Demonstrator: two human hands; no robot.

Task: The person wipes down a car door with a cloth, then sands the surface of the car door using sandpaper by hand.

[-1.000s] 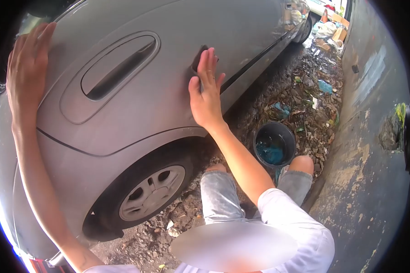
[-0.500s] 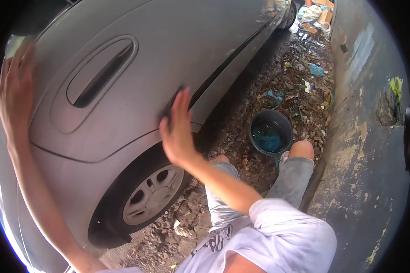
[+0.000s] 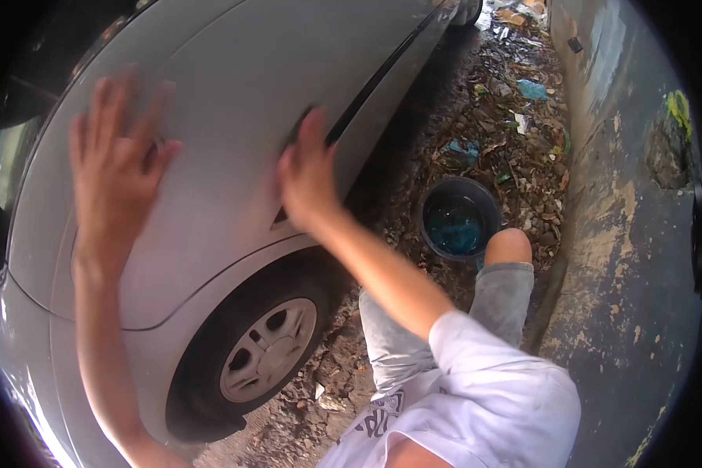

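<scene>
My left hand (image 3: 117, 179) is over the silver car's rear side panel, open with fingers spread and blurred, covering most of the fuel door area. My right hand (image 3: 308, 175) lies against or just off the car's side (image 3: 218, 86), above the wheel arch. Its fingers point upward, stretched out and smeared by motion, and I see nothing held in them. Dark side trim (image 3: 378, 74) runs up to this hand, and a dark patch shows behind its fingers. Below sits the car's wheel (image 3: 269, 351), with a black tyre and a silver rim.
A dark bucket (image 3: 487, 204) holding water and something blue stands on the ground near my knee (image 3: 509, 246). Leaves and litter (image 3: 522, 164) cover the narrow strip between the car and a worn grey wall (image 3: 585, 312) on the right.
My left hand has moved right across the panel and now covers the fuel door. My right hand has shifted slightly upward in view. The car sits differently in view as the camera moved.
</scene>
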